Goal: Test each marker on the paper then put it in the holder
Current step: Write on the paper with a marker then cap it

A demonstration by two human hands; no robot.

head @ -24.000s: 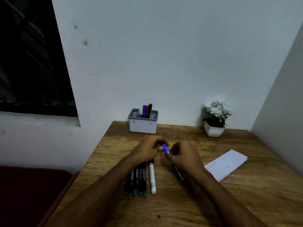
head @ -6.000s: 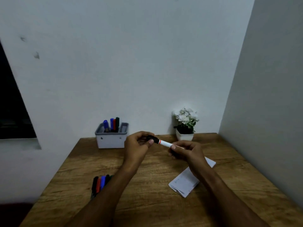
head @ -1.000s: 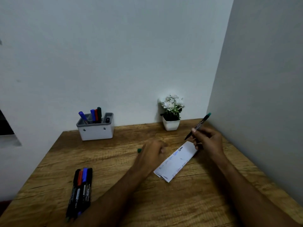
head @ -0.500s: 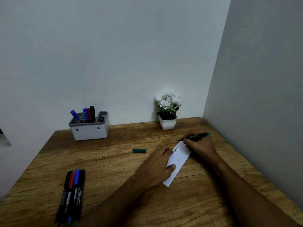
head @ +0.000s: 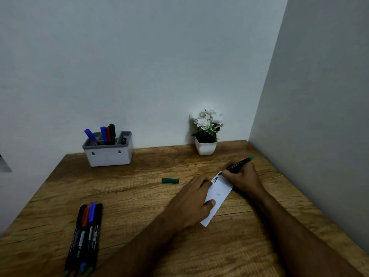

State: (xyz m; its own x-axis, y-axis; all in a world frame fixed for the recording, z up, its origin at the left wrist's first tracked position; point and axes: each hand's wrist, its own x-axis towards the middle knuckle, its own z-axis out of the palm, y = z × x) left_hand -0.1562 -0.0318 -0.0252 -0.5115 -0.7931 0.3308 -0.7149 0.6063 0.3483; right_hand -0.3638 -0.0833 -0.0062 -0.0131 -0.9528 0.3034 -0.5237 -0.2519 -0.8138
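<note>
My right hand (head: 242, 177) grips a black marker with a green end (head: 240, 163), its tip down on the far end of the white folded paper (head: 219, 193), where dark writing shows. My left hand (head: 192, 204) lies flat on the paper's left side and holds it down. The marker's green cap (head: 170, 180) lies on the table to the left of the paper. At the back left stands the white-and-grey holder (head: 108, 154) with several markers upright in it. A row of several capped markers (head: 85, 236) lies at the front left.
A small white pot with white flowers (head: 205, 134) stands at the back against the wall. The wooden table (head: 119, 196) fits into a corner, with one wall behind it and another close on the right.
Since a second ago my right hand has lowered the marker from the air onto the paper, and my left hand has let go of the cap and moved onto the paper.
</note>
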